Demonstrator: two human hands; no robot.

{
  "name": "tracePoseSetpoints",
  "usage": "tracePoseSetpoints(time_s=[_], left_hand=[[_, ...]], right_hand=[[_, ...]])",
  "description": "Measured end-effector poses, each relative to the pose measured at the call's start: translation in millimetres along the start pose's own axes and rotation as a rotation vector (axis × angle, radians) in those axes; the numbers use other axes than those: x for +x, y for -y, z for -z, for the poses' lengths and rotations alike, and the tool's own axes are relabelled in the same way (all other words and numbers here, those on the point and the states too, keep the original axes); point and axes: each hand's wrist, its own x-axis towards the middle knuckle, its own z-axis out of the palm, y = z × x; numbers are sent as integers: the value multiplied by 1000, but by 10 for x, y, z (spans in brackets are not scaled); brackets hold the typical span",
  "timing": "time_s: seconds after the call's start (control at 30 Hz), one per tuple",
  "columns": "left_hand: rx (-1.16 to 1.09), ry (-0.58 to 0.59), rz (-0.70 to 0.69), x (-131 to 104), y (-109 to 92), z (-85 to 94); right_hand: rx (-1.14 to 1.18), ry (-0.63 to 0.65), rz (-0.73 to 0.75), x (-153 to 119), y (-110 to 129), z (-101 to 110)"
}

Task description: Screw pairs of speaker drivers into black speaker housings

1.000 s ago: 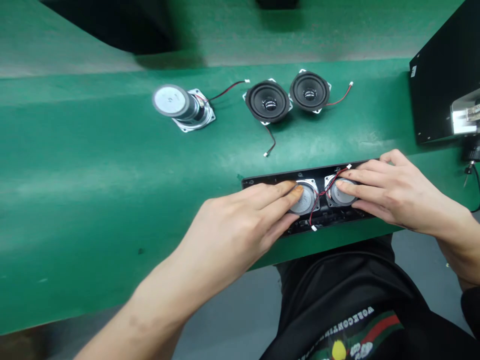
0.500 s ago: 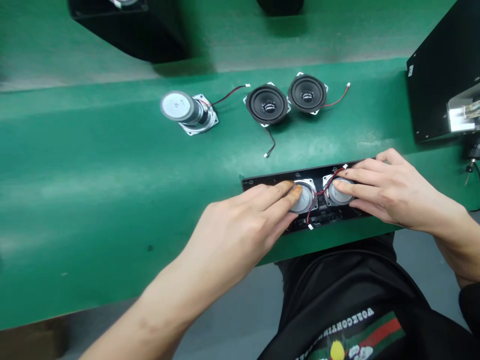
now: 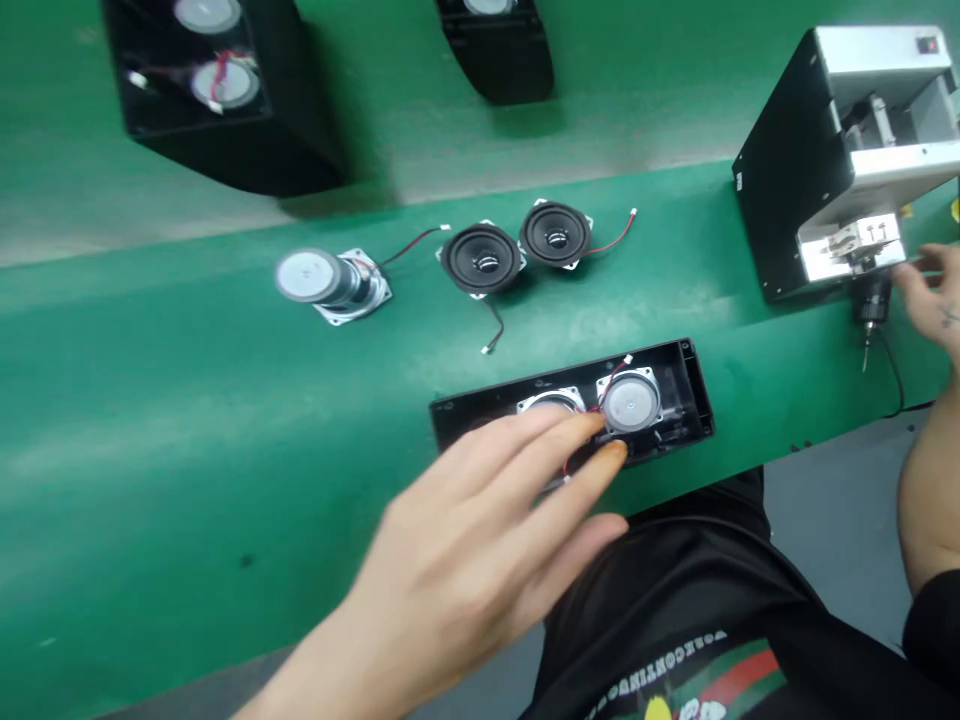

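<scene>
My left hand [image 3: 502, 510] hovers over a long black speaker housing [image 3: 694, 385], its fingers spread and partly covering it. Inside lie two small speakers, magnet side up, with red-black leads. The right speaker [image 3: 631, 402] shows fully, while the left speaker [image 3: 551, 400] is half hidden behind my fingers. At the far right, my right hand [image 3: 934, 295] is beside a black electric screwdriver [image 3: 871, 298] at the front of a screw feeder [image 3: 799, 170]. Its thumb and fingers are apart with nothing visible between them; the frame edge cuts it off.
Beyond the housing sit two speakers cone up, a left one [image 3: 481, 260] and a right one [image 3: 556, 234]. A stacked pair of speakers [image 3: 330, 283] stands further left. At the back are a large black housing [image 3: 225, 140] and a smaller one [image 3: 499, 55]. A cable [image 3: 896, 375] hangs by the screwdriver.
My right hand has left the right speaker and moved right to the screw feeder. My left hand has lifted off the left speaker, its fingers spreading. The view has shifted right.
</scene>
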Motion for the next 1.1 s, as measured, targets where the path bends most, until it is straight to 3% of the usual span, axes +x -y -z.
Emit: tracePoseSetpoints(time_s=[0.1, 0.27, 0.37, 0.57, 0.73, 0.9, 1.0, 1.1], left_hand=[[38, 100, 25, 145, -49, -207], [55, 96, 95, 168, 81, -447], [75, 108, 71, 142, 187, -451], [89, 131, 67, 110, 332, -446], [105, 126, 40, 175, 359, -476], [145, 81, 11, 484, 248, -602], [150, 68, -28, 664, 153, -732], [140, 46, -45, 754, 97, -840]], right_hand=[[95, 38, 24, 203, -318, -376], [337, 136, 2, 379, -420, -734], [545, 195, -2, 264, -415, -674], [814, 248, 93, -214, -260, -149], [800, 141, 177, -369, 162, 265], [806, 131, 128, -53, 1028, 667], [921, -199, 32, 199, 1602, 687], [911, -274, -30, 404, 1914, 540]])
